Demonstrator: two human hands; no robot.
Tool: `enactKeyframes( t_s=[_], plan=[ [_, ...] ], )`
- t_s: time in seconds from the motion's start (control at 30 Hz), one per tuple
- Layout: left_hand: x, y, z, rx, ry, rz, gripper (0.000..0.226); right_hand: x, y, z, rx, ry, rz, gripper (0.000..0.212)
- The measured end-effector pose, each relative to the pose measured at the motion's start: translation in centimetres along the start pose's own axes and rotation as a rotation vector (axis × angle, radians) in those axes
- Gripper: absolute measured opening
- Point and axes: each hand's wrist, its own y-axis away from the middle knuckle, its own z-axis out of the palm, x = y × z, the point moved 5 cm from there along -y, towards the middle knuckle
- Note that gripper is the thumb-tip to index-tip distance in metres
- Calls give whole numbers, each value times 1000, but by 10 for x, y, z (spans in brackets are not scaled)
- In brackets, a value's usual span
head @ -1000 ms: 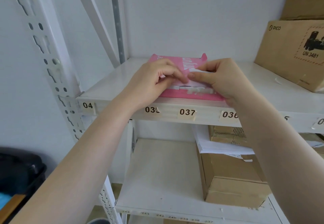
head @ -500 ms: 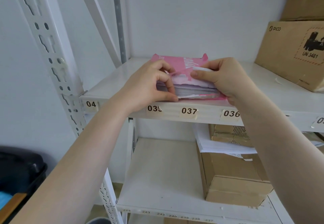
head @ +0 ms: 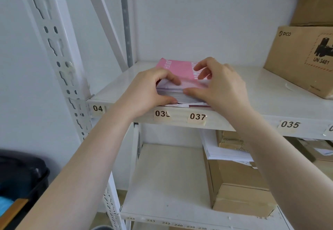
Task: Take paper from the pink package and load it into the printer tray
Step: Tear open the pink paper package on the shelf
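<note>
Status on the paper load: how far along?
Early. Done: the pink package on the shelf is open at its near end, exposing the white paper stack. In hand: left hand and right hand are pinching sheets at that open end; nothing is out yet. Left: pull the paper out and load the printer tray; no printer is in view.

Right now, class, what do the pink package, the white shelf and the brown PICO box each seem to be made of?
Pink package: thin paper wrapper, faint sheen; its torn front edge curls over white sheets.
White shelf: probably painted metal; smooth, thin folded lip, slotted uprights.
Brown PICO box: matt corrugated cardboard, printed in ink, lower edge scuffed.
</note>
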Motion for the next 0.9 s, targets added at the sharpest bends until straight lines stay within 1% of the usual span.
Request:
enactKeyframes(
  t_s=[0.07, 0.13, 0.27, 0.33, 0.4, 0.47, 0.53, 0.6, 0.67, 0.7, 0.83, 0.9],
  plan=[
    [5, -1, -1, 34, -43, 74, 54, 0, 3, 3, 2, 5, -21, 61],
    [8, -1, -2, 57, -31, 107, 60, 1, 3, 4, 13, -50, -24, 64],
    [4, 0, -2, 67, 72, 66, 54, 6, 3, 7, 47, -215, 45, 56],
    [2, 0, -2, 80, 84, 49, 52, 10, 3, 8, 69, -248, 80, 52],
    [2, 2, -2, 86, 83, 52, 55, 13, 3, 8, 86, -256, 108, 49],
    [1, 4, 0, 50, 78, 57, 65, 14, 3, 7, 90, -259, 119, 51],
    [0, 4, 1, -22, 82, 66, 74, 12, 2, 7, 62, -226, 98, 59],
    [-3, 4, 1, -75, 99, 55, 76, 11, 4, 7, 19, -173, 68, 69],
    [-3, 4, 0, -74, 118, 57, 69, 12, 6, 8, -10, -145, 57, 77],
    [-3, 4, 0, -53, 125, 62, 61, 13, 8, 9, -19, -135, 53, 81],
    [-2, 3, -4, 46, 105, 58, 18, 13, 10, 12, -48, -116, 38, 91],
    [-2, 1, -4, 30, 66, 75, 12, 13, 10, 12, -63, -127, 37, 92]
  ],
)
